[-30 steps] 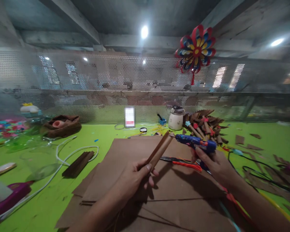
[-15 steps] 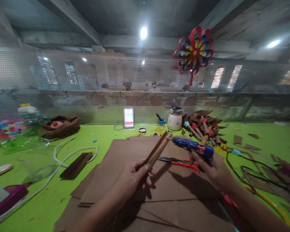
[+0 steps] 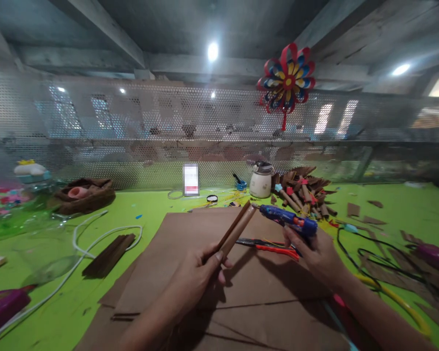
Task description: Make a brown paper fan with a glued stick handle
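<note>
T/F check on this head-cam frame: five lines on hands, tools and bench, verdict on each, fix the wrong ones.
1. The right hand holds a blue glue gun. True.
2. The left hand holds the red-handled tool. False: it holds a brown rolled piece; the tool lies on the brown sheets.
3. The glue gun's tip is at the rolled piece's far end. True.
4. The white jar stands left of the upright phone. False: it stands to the right.
5. A flower ornament appears above the jar. True.
</note>
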A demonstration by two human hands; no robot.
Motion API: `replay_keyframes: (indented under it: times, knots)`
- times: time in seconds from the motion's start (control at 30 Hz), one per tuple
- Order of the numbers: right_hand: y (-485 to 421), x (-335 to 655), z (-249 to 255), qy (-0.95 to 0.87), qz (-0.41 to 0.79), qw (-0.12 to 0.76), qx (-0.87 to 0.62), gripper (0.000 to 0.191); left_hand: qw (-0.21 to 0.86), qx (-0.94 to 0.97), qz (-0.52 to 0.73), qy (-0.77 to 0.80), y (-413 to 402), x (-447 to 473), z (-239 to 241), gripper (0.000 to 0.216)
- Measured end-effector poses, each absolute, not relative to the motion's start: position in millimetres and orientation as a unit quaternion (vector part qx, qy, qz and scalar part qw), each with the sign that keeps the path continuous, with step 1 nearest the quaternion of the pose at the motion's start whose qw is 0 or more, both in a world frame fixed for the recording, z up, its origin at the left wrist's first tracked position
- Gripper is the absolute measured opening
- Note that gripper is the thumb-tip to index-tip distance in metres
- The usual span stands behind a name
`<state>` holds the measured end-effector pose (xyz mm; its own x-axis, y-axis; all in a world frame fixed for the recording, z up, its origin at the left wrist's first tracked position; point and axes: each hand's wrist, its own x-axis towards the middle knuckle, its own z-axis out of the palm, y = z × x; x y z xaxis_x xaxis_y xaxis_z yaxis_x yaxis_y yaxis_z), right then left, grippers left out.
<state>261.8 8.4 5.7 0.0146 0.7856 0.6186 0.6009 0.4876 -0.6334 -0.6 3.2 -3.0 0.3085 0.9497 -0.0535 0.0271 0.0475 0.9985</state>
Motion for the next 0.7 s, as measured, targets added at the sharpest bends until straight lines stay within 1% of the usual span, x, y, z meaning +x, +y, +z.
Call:
replay_keyframes:
  times: [0.2, 0.37, 0.5, 0.6, 0.7]
  knots:
    - [11.7, 264.8, -2.1, -0.702, 0.045, 0.521, -0.483, 0.022, 0.566, 0.567, 0.394, 0.450, 2.0, 0.2, 1.3, 0.036]
    - [9.9, 264.5, 1.2, -0.741, -0.025, 0.492, -0.456, 0.015, 0.546, 0.586, 0.374, 0.469, 2.2, 0.1, 3.7, 0.037]
    - [6.3, 263.7, 4.9, -0.768, -0.094, 0.469, -0.425, 0.021, 0.552, 0.579, 0.373, 0.469, 2.8, -0.3, 1.7, 0.038]
    - [4.1, 263.4, 5.9, -0.788, -0.100, 0.448, -0.411, 0.023, 0.555, 0.580, 0.385, 0.454, 5.5, -2.6, -5.0, 0.041]
    - [2.3, 262.6, 6.6, -0.795, -0.102, 0.442, -0.403, 0.022, 0.560, 0.575, 0.397, 0.446, 7.8, -4.5, -10.1, 0.042]
